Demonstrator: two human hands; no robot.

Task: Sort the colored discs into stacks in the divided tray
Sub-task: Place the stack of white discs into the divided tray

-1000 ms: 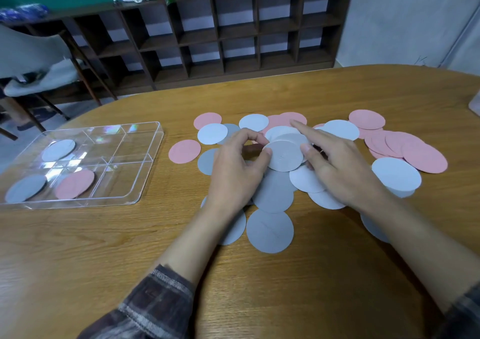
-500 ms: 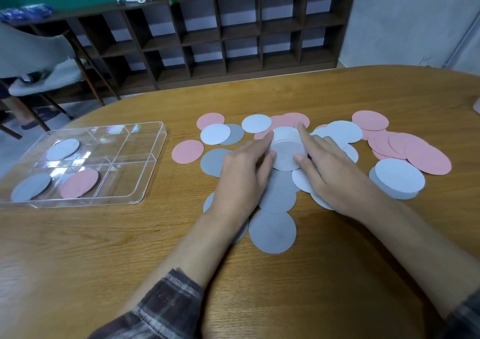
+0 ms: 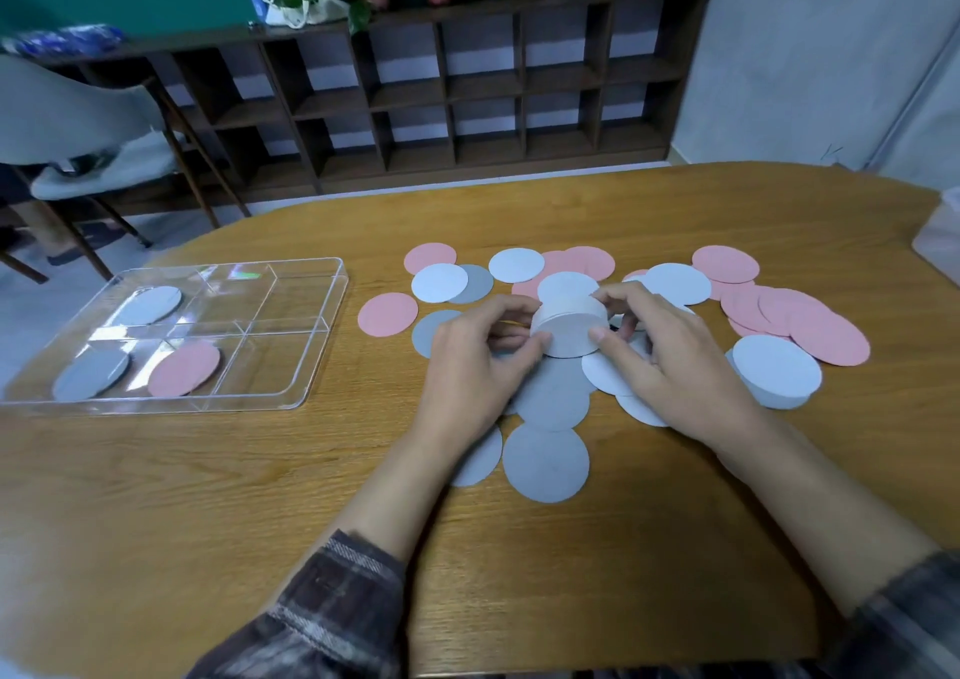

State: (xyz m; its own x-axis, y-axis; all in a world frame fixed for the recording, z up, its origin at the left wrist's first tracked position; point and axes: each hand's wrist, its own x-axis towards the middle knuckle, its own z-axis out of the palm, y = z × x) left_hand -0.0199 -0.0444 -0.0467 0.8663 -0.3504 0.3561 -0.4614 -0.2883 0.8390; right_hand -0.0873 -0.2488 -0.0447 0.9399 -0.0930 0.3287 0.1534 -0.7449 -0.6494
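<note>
Pink, pale blue and grey discs lie scattered over the middle of the wooden table (image 3: pixel 260 496). My left hand (image 3: pixel 480 366) and my right hand (image 3: pixel 670 361) together pinch a small stack of pale discs (image 3: pixel 570 327), tilted and lifted just above the pile. A grey disc (image 3: pixel 545 462) lies nearest me, and pink discs (image 3: pixel 810 325) overlap at the right. The clear divided tray (image 3: pixel 317 366) sits at the left, holding a pale disc (image 3: pixel 148 304), a grey disc (image 3: pixel 91 374) and a pink disc (image 3: pixel 184 369) in separate compartments.
A dark wooden shelf unit (image 3: pixel 467 96) stands behind the table, with plants on top. A chair (image 3: pixel 78 122) is at the far left. A pale container (image 3: pixel 940 231) shows at the table's right edge.
Both hands pressed flat around a disc, then closed on a small stack of pale discs and raised it off the pile, tilting it toward me.
</note>
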